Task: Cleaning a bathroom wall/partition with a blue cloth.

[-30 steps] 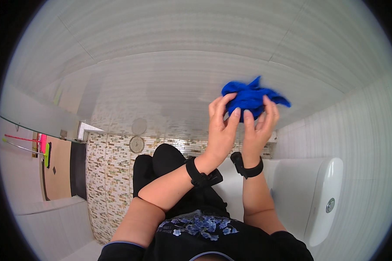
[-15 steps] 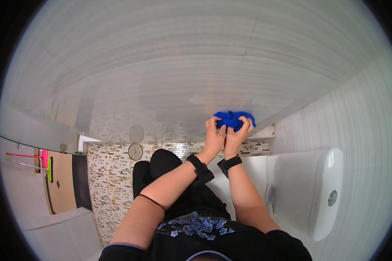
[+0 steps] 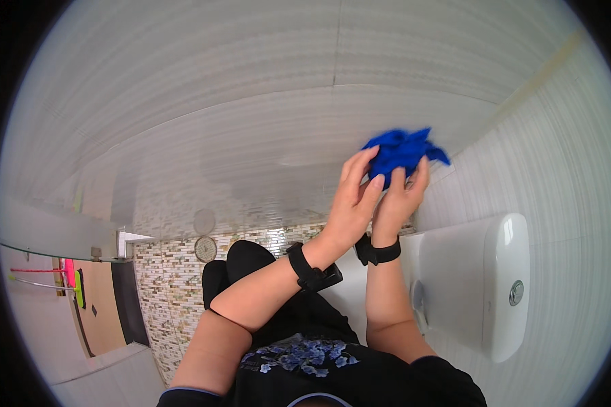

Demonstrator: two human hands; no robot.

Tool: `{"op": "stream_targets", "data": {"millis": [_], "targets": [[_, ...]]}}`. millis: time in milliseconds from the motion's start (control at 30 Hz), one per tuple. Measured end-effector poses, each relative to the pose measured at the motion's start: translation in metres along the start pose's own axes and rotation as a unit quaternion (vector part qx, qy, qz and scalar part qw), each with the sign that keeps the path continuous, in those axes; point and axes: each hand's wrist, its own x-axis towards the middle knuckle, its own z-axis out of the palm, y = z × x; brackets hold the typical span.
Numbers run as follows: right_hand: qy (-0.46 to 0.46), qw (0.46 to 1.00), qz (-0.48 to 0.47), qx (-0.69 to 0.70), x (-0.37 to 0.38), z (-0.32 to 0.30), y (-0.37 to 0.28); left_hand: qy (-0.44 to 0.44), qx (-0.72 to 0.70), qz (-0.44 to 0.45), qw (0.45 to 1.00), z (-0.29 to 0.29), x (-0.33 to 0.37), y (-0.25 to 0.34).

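Observation:
A crumpled blue cloth (image 3: 399, 152) is bunched between my two hands, in front of the pale tiled wall (image 3: 265, 129). My left hand (image 3: 355, 192) grips its left side, fingers curled against it. From the right and below, my right hand (image 3: 402, 197) closes on the same cloth with thumb and fingers. A loose corner sticks out beyond my right fingers. Whether the cloth touches the wall I cannot tell. Each wrist wears a black strap with a small black box.
A white toilet with its cistern (image 3: 502, 285) stands close at my right. Mosaic tiles with a round drain (image 3: 206, 249) cover the floor on the left. A glass panel edge (image 3: 54, 254), a pink and a green long-handled cleaning tool (image 3: 79, 288) are farther left.
Both hands have lifted the cloth up and to the right, away from the low spot near the floor. The cloth looks more spread out now, and my view has shifted slightly.

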Motion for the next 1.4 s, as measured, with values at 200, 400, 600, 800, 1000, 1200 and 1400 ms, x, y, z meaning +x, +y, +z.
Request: {"op": "stream_targets", "data": {"millis": [200,400,600,800,1000,1200,1400], "targets": [[-0.021,0.981,-0.159,-0.107,0.007,0.025,-0.027,-0.005,0.064,0.097,0.993,-0.001,0.014,0.006],[0.032,0.993,-0.054,-0.101,-0.025,0.024,0.064,-0.025,0.117,-0.003,0.993,-0.012,0.002,-0.057],[0.017,0.986,0.055,-0.154,-0.036,0.011,0.111,-0.035,0.185,-0.06,0.98,-0.03,-0.015,-0.11],[0.05,0.987,0.075,-0.129,-0.014,0.007,0.079,0.051,0.239,-0.111,0.963,-0.066,-0.031,-0.118],[0.05,0.974,-0.157,-0.155,0.049,-0.004,-0.004,0.093,0.165,-0.175,0.966,-0.086,-0.037,-0.117],[0.066,0.96,-0.234,-0.136,0.073,-0.005,-0.013,0.117,0.121,-0.162,0.972,-0.093,-0.038,-0.122],[0.115,0.969,-0.126,-0.177,0.044,-0.014,0.091,0.13,0.122,-0.196,0.964,-0.11,-0.052,-0.134]]}}
